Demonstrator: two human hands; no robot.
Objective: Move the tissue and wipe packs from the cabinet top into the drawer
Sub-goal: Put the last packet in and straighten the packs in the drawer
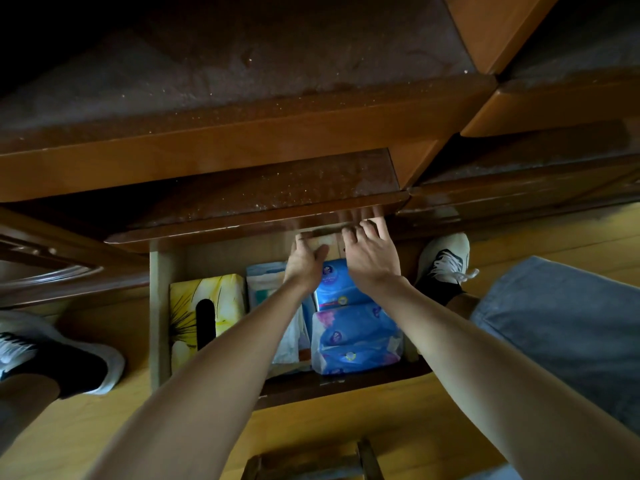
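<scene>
The wooden drawer (160, 306) stands pulled out below the cabinet top (242, 98), which lies bare. In the drawer lie a yellow flowered tissue box (225, 296) at the left, a pale blue-white wipe pack (265, 282) in the middle and blue tissue packs (353, 337) at the right. At the drawer's back, under the cabinet's edge, sits a beige pack (327, 244). My left hand (304, 261) grips its left side. My right hand (370, 251) rests on its right side with fingers spread.
My shoes are on the yellow wood floor, one at the left (52, 355) and one at the right (446, 258). My knee in grey cloth (561, 323) is at the right. A second cabinet (554, 109) adjoins on the right. A wooden stool edge (311, 459) shows below.
</scene>
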